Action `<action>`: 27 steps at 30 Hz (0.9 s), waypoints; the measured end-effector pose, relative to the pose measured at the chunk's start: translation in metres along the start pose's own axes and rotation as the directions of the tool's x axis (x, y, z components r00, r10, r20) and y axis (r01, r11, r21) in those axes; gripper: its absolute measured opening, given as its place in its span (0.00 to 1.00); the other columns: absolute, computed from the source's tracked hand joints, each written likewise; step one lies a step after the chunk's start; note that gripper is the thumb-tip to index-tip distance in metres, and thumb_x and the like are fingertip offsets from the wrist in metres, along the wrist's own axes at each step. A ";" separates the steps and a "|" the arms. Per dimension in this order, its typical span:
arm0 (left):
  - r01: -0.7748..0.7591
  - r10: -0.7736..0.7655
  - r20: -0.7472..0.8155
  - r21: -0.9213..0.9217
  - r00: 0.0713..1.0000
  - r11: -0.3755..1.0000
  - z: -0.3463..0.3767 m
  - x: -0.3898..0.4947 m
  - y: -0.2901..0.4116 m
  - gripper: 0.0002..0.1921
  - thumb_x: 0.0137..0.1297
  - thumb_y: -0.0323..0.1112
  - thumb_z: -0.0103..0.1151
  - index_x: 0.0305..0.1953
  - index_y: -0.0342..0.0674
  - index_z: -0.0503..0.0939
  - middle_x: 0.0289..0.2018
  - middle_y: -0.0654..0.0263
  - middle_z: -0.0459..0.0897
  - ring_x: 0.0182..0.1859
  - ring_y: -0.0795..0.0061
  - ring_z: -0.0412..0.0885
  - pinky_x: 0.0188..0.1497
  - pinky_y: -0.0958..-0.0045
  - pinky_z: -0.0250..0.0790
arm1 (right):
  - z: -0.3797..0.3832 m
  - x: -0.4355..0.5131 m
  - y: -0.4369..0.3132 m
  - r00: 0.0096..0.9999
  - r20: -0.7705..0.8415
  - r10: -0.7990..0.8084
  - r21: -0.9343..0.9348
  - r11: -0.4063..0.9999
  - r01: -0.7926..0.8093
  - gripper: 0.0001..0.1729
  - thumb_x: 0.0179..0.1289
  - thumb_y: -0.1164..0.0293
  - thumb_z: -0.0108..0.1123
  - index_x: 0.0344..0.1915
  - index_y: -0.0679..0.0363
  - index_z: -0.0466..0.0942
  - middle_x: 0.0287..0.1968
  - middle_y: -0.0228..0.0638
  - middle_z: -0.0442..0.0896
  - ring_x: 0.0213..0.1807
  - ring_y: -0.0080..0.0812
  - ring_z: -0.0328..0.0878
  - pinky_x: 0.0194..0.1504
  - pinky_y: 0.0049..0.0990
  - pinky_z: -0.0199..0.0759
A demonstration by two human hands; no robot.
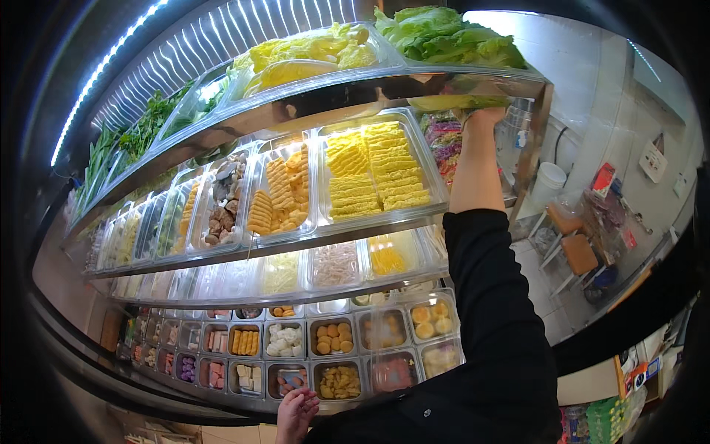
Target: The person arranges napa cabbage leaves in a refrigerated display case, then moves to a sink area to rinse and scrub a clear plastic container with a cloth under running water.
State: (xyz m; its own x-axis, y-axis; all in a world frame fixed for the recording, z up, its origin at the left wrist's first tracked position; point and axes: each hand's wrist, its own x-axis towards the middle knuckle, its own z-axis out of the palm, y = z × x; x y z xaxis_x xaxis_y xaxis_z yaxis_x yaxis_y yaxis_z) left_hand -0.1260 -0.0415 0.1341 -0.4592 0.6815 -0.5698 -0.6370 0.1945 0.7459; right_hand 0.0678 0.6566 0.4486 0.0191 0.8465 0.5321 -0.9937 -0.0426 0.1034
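Note:
My right arm reaches up to the right end of a tiered display. My right hand (483, 115) is under the top shelf's metal rail (333, 95), close to green leaves (452, 103) seen below it; its fingers are mostly hidden. Green lettuce (449, 39) lies in the tray directly above. Low at the front, my left hand (298, 413) has loosely curled fingers and nothing visible in it. It is in front of a metal pan with a few small sausages (292, 379), beside a pan of brown fried pieces (339, 383).
Clear tubs hold yellow tofu-skin-like sheets (380, 169), ridged orange-brown rolls (272, 191) and mushrooms (222, 205). Napa cabbage (310, 58) fills another top tray. A metal post (532, 150) stands right of my arm. Stools (578, 254) and a white bucket (549, 180) occupy the floor beyond.

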 end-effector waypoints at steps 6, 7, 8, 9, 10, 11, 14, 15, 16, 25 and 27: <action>-0.056 0.027 -0.151 -0.190 0.988 0.980 0.030 -0.015 -0.012 0.10 0.67 0.30 0.49 0.48 0.38 0.73 0.41 0.58 0.81 0.39 0.66 0.82 0.42 0.67 0.76 | -0.033 0.043 0.074 0.992 -0.044 0.117 -0.155 0.980 -0.123 0.28 0.69 0.54 0.32 0.55 0.63 0.68 0.53 0.44 0.73 0.50 0.43 0.72 0.50 0.41 0.71; -0.052 0.017 -0.190 -0.185 0.982 0.981 0.036 -0.019 -0.012 0.11 0.67 0.31 0.49 0.48 0.38 0.73 0.41 0.58 0.81 0.39 0.66 0.81 0.42 0.67 0.75 | -0.035 0.045 0.087 0.988 -0.057 0.144 -0.193 0.969 -0.152 0.28 0.69 0.54 0.32 0.55 0.63 0.68 0.53 0.44 0.73 0.50 0.43 0.72 0.49 0.41 0.71; -0.047 0.005 -0.224 -0.183 0.974 0.982 0.042 -0.023 -0.012 0.11 0.67 0.31 0.49 0.49 0.38 0.73 0.41 0.58 0.81 0.39 0.66 0.81 0.42 0.68 0.75 | -0.037 0.046 0.099 0.984 -0.069 0.165 -0.226 0.958 -0.176 0.28 0.69 0.54 0.33 0.55 0.63 0.68 0.52 0.44 0.73 0.49 0.42 0.72 0.49 0.41 0.71; -0.060 0.014 -0.251 -0.176 0.968 0.983 0.047 -0.026 -0.013 0.11 0.67 0.31 0.50 0.49 0.38 0.73 0.41 0.58 0.81 0.39 0.66 0.81 0.42 0.68 0.75 | -0.038 0.044 0.109 0.980 -0.082 0.181 -0.274 0.941 -0.197 0.28 0.68 0.54 0.33 0.55 0.63 0.68 0.52 0.43 0.73 0.49 0.42 0.73 0.49 0.40 0.71; -0.084 0.041 -0.218 -0.191 0.975 0.978 0.051 -0.027 -0.013 0.11 0.67 0.31 0.50 0.49 0.37 0.73 0.41 0.58 0.81 0.39 0.67 0.81 0.42 0.68 0.75 | -0.039 0.042 0.117 0.976 -0.096 0.198 -0.327 0.919 -0.219 0.28 0.68 0.54 0.34 0.55 0.63 0.68 0.52 0.43 0.73 0.49 0.42 0.73 0.49 0.40 0.71; -0.099 0.055 -0.219 -0.196 0.974 0.976 0.055 -0.029 -0.013 0.12 0.66 0.31 0.51 0.49 0.37 0.73 0.41 0.59 0.81 0.39 0.67 0.81 0.42 0.69 0.75 | -0.040 0.037 0.124 0.973 -0.103 0.205 -0.373 0.899 -0.229 0.28 0.68 0.54 0.34 0.55 0.63 0.68 0.51 0.43 0.73 0.49 0.41 0.73 0.49 0.40 0.71; -0.099 0.055 -0.221 -0.194 0.974 0.976 0.058 -0.033 -0.018 0.12 0.66 0.31 0.52 0.49 0.37 0.74 0.41 0.59 0.81 0.38 0.69 0.81 0.42 0.70 0.74 | -0.044 0.013 0.132 0.968 -0.122 0.220 -0.518 0.817 -0.252 0.28 0.68 0.54 0.35 0.54 0.64 0.68 0.51 0.43 0.73 0.48 0.40 0.73 0.49 0.39 0.71; -0.103 0.065 -0.204 -0.182 0.977 0.978 0.057 -0.033 -0.021 0.12 0.66 0.31 0.52 0.49 0.36 0.74 0.41 0.59 0.82 0.38 0.70 0.81 0.42 0.71 0.74 | -0.044 0.002 0.131 0.967 -0.126 0.220 -0.561 0.789 -0.252 0.28 0.68 0.54 0.36 0.54 0.64 0.68 0.50 0.43 0.73 0.48 0.40 0.73 0.48 0.38 0.71; -0.104 0.073 -0.187 -0.163 0.980 0.981 0.055 -0.033 -0.024 0.12 0.66 0.31 0.52 0.49 0.37 0.74 0.41 0.59 0.82 0.38 0.71 0.81 0.43 0.72 0.74 | -0.044 -0.011 0.129 0.969 -0.123 0.213 -0.608 0.755 -0.243 0.27 0.68 0.54 0.36 0.54 0.64 0.68 0.50 0.43 0.73 0.48 0.40 0.73 0.48 0.38 0.71; 0.041 -0.039 -0.123 0.017 0.992 0.999 0.008 -0.018 -0.058 0.11 0.67 0.33 0.52 0.49 0.40 0.75 0.41 0.65 0.81 0.38 0.80 0.79 0.41 0.78 0.72 | 0.012 -0.216 0.049 0.985 -0.014 0.171 -0.812 0.573 -0.111 0.27 0.68 0.54 0.39 0.53 0.66 0.69 0.48 0.42 0.73 0.46 0.37 0.73 0.47 0.35 0.72; 0.078 -0.067 -0.100 0.109 0.993 0.991 -0.003 -0.007 -0.069 0.12 0.67 0.34 0.53 0.49 0.40 0.75 0.41 0.66 0.81 0.38 0.82 0.78 0.40 0.79 0.71 | 0.016 -0.292 0.016 0.965 -0.070 0.254 -0.756 0.617 -0.217 0.27 0.68 0.54 0.40 0.52 0.66 0.69 0.47 0.41 0.73 0.46 0.36 0.73 0.47 0.34 0.72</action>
State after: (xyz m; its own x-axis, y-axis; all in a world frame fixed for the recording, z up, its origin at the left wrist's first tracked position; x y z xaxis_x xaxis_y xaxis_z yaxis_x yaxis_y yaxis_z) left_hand -0.0808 -0.0618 0.0861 -0.4754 0.5927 -0.6501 -0.5997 0.3224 0.7324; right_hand 0.0483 0.4004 0.3086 -0.2414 0.8428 0.4811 -0.7010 0.1914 -0.6870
